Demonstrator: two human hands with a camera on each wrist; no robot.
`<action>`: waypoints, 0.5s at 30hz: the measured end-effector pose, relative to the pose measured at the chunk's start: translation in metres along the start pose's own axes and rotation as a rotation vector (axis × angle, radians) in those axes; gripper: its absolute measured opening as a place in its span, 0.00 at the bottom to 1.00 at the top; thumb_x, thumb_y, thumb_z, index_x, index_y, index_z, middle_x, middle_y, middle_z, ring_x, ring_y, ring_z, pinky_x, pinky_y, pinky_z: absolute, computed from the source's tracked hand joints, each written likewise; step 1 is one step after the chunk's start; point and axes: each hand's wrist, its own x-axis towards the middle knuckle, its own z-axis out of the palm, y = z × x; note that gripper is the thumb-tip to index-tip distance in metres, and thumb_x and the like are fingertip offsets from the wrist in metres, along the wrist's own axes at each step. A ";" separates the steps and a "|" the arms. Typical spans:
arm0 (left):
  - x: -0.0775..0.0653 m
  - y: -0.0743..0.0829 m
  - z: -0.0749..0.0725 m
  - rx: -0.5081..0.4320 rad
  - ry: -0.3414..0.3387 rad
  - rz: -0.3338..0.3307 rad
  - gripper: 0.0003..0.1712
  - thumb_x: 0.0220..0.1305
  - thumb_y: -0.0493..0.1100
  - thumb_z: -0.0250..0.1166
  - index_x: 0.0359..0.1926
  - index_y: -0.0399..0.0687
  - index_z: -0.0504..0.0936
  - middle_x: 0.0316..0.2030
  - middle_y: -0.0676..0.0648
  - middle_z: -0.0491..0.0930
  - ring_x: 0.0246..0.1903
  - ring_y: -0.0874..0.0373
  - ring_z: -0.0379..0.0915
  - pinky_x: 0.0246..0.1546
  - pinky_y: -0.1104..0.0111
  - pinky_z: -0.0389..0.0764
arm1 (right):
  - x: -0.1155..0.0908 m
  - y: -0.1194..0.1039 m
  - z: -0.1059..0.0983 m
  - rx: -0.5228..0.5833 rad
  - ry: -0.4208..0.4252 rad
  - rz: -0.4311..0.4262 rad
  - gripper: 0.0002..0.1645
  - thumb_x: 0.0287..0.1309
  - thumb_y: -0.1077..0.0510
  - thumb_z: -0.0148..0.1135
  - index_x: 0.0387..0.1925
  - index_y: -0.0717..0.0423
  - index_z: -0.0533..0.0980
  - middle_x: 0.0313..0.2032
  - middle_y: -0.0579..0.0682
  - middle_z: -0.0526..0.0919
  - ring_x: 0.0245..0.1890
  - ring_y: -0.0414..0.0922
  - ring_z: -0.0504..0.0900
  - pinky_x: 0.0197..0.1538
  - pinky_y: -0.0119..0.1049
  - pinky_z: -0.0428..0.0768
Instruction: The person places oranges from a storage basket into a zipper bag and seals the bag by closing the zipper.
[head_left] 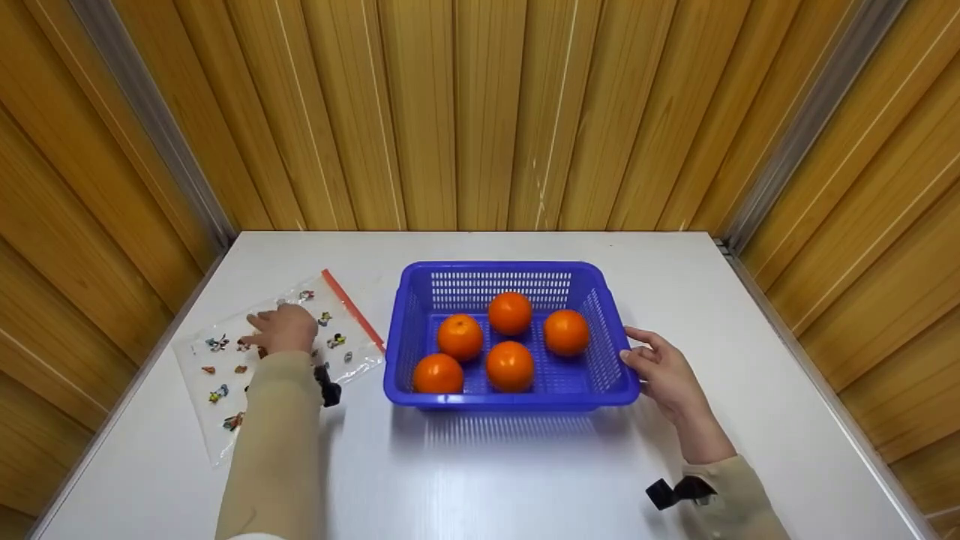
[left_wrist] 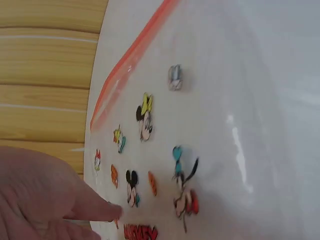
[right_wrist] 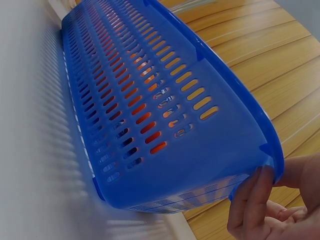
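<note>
A blue plastic basket (head_left: 513, 400) with slotted walls stands on the white table, holding several oranges (head_left: 510, 366). At its right end my right hand (head_left: 667, 375) pinches the rim; in the right wrist view, the fingers (right_wrist: 257, 200) press under the rim at the corner. My left hand (head_left: 289, 328) is over the clear zip bag (head_left: 281, 442), its fingers spread. In the left wrist view, one fingertip reaches the bag (left_wrist: 240, 165) among its printed cartoon figures. Whether that fingertip presses on the plastic I cannot tell.
The bag lies flat left of the basket, its red zip strip (head_left: 352, 309) close to the basket's left wall. Wood-patterned panels (head_left: 480, 112) enclose the white table (head_left: 480, 487) at the back and both sides.
</note>
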 end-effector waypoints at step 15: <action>-0.012 0.046 0.042 0.060 0.116 0.130 0.37 0.79 0.58 0.49 0.55 0.20 0.76 0.53 0.21 0.74 0.55 0.27 0.72 0.54 0.40 0.79 | 0.000 0.002 0.000 0.009 0.003 -0.002 0.36 0.74 0.62 0.57 0.77 0.63 0.56 0.33 0.39 0.82 0.34 0.36 0.84 0.38 0.30 0.87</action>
